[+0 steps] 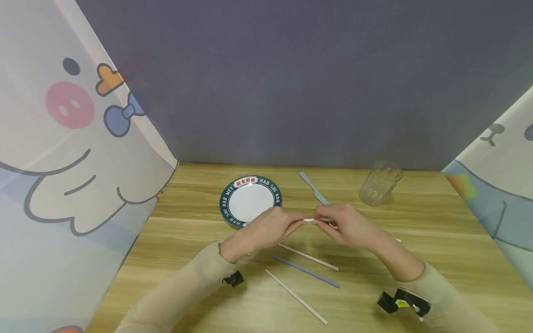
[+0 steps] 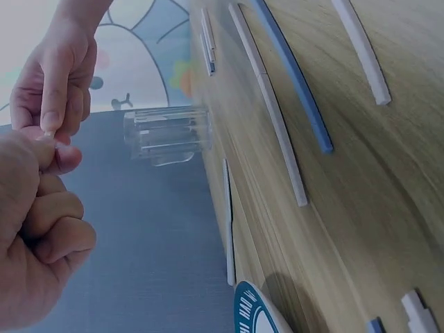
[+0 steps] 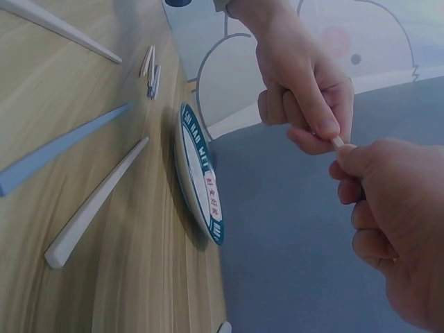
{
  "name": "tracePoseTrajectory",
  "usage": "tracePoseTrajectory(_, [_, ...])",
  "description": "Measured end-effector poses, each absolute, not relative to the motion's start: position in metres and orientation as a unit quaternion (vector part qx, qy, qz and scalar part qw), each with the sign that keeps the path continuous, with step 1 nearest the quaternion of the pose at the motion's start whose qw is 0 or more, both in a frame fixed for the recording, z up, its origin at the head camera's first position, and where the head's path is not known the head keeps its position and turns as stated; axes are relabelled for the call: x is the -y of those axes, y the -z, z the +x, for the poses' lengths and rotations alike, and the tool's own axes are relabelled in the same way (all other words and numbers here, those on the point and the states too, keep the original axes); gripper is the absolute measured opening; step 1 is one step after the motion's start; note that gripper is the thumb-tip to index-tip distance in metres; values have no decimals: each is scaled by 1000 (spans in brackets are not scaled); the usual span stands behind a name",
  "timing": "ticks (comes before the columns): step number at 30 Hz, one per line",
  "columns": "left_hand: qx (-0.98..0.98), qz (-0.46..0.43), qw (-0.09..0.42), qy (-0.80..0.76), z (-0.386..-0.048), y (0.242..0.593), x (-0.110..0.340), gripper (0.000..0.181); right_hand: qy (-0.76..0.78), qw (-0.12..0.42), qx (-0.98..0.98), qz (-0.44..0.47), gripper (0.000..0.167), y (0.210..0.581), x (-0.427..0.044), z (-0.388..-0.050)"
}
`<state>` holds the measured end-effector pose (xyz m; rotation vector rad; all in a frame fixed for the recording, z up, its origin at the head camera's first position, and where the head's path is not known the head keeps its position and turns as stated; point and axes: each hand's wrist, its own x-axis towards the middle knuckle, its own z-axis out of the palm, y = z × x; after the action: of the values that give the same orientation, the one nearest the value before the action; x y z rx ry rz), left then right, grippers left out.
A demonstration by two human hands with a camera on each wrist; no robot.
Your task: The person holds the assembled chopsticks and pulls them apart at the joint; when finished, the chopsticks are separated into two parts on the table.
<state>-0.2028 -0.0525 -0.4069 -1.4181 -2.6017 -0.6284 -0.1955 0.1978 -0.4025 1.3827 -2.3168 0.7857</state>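
A wood-grained table (image 1: 183, 199) is seen, its near edge cut off by the frame. The left hand (image 1: 268, 226) and right hand (image 1: 347, 224) are raised over it, thumbs and fingers clenched in a facing pinch. A round plate (image 1: 251, 201), white-centred with a green lettered rim, is partly covered by the left hand. A transparent cup (image 1: 380, 184) with ribbed walls is placed to the right; whether it is glass or plastic cannot be told. A grey-blue knife (image 1: 313, 187) is laid between them. Two slender white sticks (image 1: 296, 296) and one blue stick (image 1: 306, 271) are spread nearer the sleeves. Short white and blue pieces (image 3: 151, 73), mostly masked in the head view, are found near the plate. A short white piece (image 1: 308, 220) is gripped midair by both hands, its ends hidden by fingertips.
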Motion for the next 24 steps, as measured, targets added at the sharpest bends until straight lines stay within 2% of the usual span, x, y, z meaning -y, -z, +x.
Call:
tracePoseTrajectory(7, [861, -458, 74, 209, -202, 406, 54, 25, -277, 160, 820, 475, 27, 404, -197, -199])
tracePoseTrajectory(18, [877, -453, 65, 147, -206, 407, 53, 33, -241, 156, 820, 495, 21, 399, -195, -196])
tracePoseTrajectory(24, [871, -467, 50, 142, -208, 398, 48, 28, -228, 159, 832, 480, 25, 392, -197, -198])
